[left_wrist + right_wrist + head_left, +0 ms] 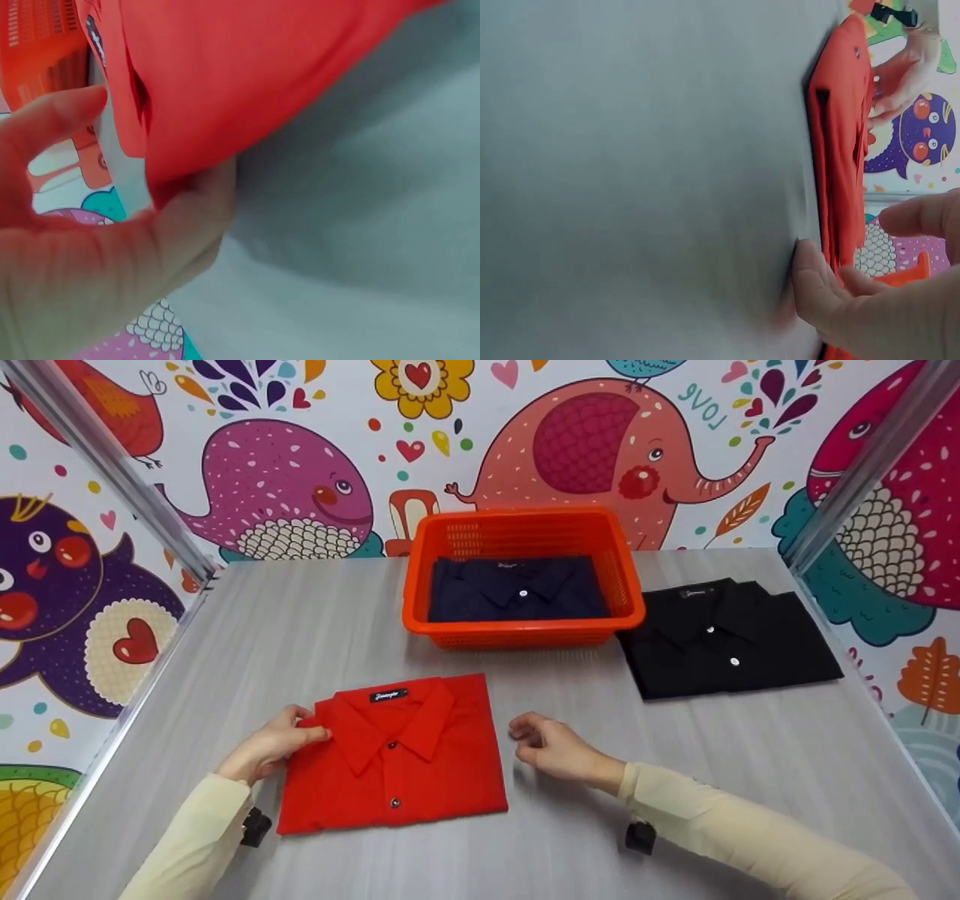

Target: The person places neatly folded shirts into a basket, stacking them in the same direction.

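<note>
A folded red collared shirt (450, 765) with dark buttons and a black neck label lies on the table. My left hand (274, 742) grips its left edge near the collar. Seen from the left wrist, part of that hand (112, 255) goes under the red cloth (247, 67) and the edge is raised a little. To the right of the shirt, my right hand (559, 746) hovers low with loosely bent fingers and holds nothing. In the right wrist view its fingertips (810, 262) are close beside the shirt's layered side (840, 150).
An orange plastic basket (525, 630) at the back holds a folded navy shirt (487, 592). A folded black shirt (780, 637) with white buttons lies right of the basket. Metal posts (862, 472) and cartoon-printed walls (420, 442) border the grey table (315, 622).
</note>
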Available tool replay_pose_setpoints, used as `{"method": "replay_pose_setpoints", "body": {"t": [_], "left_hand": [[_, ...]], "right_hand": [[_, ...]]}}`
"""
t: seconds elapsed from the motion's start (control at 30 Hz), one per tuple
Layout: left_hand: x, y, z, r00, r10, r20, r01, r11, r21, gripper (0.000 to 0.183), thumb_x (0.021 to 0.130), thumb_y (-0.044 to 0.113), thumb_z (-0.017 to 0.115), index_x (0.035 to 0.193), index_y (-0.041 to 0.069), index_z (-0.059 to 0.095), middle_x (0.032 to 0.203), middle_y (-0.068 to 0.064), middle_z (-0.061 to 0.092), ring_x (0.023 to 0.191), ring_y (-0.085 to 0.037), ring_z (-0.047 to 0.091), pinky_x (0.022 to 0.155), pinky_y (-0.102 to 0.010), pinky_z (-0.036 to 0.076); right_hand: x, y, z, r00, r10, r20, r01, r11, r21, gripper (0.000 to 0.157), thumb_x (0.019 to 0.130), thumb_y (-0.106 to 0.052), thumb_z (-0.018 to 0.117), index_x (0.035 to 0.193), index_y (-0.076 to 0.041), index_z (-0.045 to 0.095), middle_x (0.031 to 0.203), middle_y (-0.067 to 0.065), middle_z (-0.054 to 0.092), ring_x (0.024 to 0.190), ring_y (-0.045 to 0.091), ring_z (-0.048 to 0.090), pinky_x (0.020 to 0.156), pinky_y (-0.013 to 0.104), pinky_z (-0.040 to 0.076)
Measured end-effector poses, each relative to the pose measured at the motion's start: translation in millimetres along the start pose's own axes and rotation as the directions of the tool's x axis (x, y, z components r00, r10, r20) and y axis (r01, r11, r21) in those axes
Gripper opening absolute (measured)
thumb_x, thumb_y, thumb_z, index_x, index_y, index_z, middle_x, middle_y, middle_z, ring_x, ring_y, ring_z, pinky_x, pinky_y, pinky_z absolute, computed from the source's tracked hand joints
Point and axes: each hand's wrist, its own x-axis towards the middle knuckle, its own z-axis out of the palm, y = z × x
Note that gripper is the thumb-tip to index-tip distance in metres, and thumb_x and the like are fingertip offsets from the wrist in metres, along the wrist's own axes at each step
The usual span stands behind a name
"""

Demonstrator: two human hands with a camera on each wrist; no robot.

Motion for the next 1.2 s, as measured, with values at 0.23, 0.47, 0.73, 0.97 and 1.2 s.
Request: {"method": "replay_pose_setpoints", "body": {"t": [0.23,0.47,0.73,0.97,1.2], "left_hand": [[4.9,0.6,15.3,0.996,0.074,-0.052,-0.081,0.985,-0.153,0.059,0.086,0.007,0.055,0.131,-0.010,0.021,0.117,-0.021,0.039,0.107,-0.031,0.040,0.091,-0.039,0.034],[9.1,7.3,26.7,0.993,0.086,-0.081,-0.100,0.976,-0.193,0.055,0.076,-0.001,0.051,0.125,-0.009,0.026,0.113,-0.018,0.041,0.105,-0.031,0.038,0.089,-0.035,0.031],[9.0,11.5,36.5,0.982,0.187,0.005,-0.181,0.954,-0.240,0.056,0.080,-0.010,0.049,0.129,-0.007,0.022,0.120,-0.021,0.043,0.112,-0.032,0.039,0.094,-0.036,0.029],[8.0,16.7,39.7,0.987,0.156,-0.033,-0.159,0.942,-0.295,0.064,0.084,-0.009,0.061,0.134,-0.006,0.022,0.116,-0.018,0.055,0.092,-0.020,0.057,0.081,-0.030,0.045],[10.6,20.9,43.1,0.997,0.059,-0.041,-0.069,0.942,-0.329,0.078,0.085,0.005,0.070,0.139,-0.014,0.018,0.124,-0.024,0.049,0.097,-0.025,0.057,0.086,-0.034,0.049]], "right_hand": [[4.4,-9.9,16.0,0.982,0.185,0.020,-0.180,0.913,0.366,0.065,0.081,0.001,0.055,0.138,0.019,0.029,0.122,0.025,0.048,0.101,0.028,0.055,0.079,0.035,0.054],[7.2,-13.7,25.4,0.957,0.289,-0.001,-0.259,0.858,0.444,0.069,0.083,-0.006,0.063,0.137,0.019,0.028,0.099,0.014,0.055,0.073,0.014,0.054,0.064,0.027,0.049],[6.7,-6.8,30.6,0.970,0.228,-0.084,-0.200,0.945,0.257,0.036,0.083,-0.013,0.072,0.101,-0.003,0.042,0.074,0.003,0.045,0.060,0.014,0.041,0.054,0.026,0.035],[2.2,0.1,26.7,0.985,0.134,-0.107,-0.118,0.983,0.140,0.031,0.085,-0.001,0.064,0.111,0.003,0.048,0.094,0.010,0.054,0.087,0.023,0.052,0.078,0.036,0.044],[-6.4,0.5,13.0,0.977,0.197,-0.088,-0.180,0.969,0.172,0.062,0.093,0.001,0.050,0.143,0.019,0.018,0.148,0.036,0.022,0.137,0.044,0.022,0.112,0.051,0.018]]}}
